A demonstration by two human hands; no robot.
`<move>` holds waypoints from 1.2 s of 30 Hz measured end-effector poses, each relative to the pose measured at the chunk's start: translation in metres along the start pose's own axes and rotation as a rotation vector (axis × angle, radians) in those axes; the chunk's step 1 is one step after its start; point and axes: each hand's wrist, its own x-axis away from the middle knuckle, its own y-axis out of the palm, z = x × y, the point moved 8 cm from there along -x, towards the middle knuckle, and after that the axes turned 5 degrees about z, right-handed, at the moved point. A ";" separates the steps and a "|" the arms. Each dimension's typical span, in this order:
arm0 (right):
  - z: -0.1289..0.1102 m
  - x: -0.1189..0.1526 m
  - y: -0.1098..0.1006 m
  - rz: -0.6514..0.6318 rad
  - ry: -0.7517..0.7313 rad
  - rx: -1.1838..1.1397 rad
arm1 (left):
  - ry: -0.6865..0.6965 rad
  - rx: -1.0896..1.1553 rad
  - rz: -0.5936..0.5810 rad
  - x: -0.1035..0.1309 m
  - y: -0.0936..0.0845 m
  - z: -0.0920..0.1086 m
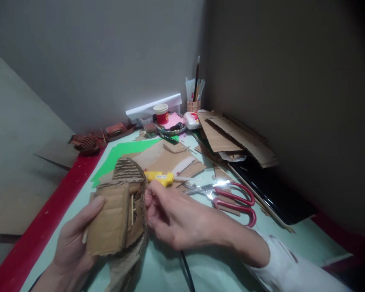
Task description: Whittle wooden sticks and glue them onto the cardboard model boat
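My left hand [74, 239] grips a brown cardboard model [109, 217] from its left side, thumb on the flat front panel. The model has a ribbed, curved piece at the top, thin wooden sticks set in an opening, and a long strip curving down its right side. At that right edge, my right hand [173, 213] is closed, thumb and fingers pinched against the cardboard strip. Just behind lies a yellow glue gun [161, 177], partly hidden by the model and my right hand. Scissors with red handles [231, 198] rest to the right of it.
Cardboard sheets [231, 136] are stacked at the right beside a black glossy panel [273, 190]. Green paper [118, 156] and cardboard scraps lie behind the model. A red paper cup [162, 114], a stick holder [194, 105] and small brown models [86, 142] stand at the back.
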 end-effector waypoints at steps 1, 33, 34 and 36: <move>-0.001 0.000 0.000 -0.004 -0.011 -0.004 | 0.010 -0.006 0.000 -0.001 0.001 0.001; -0.008 0.001 -0.013 0.099 -0.030 0.101 | 0.018 0.017 -0.044 -0.002 0.016 0.001; -0.008 0.001 -0.013 0.096 -0.026 0.096 | 0.018 0.009 -0.071 -0.001 0.017 0.002; -0.009 0.000 -0.013 0.094 -0.023 0.093 | 0.012 -0.011 -0.120 0.001 0.019 0.002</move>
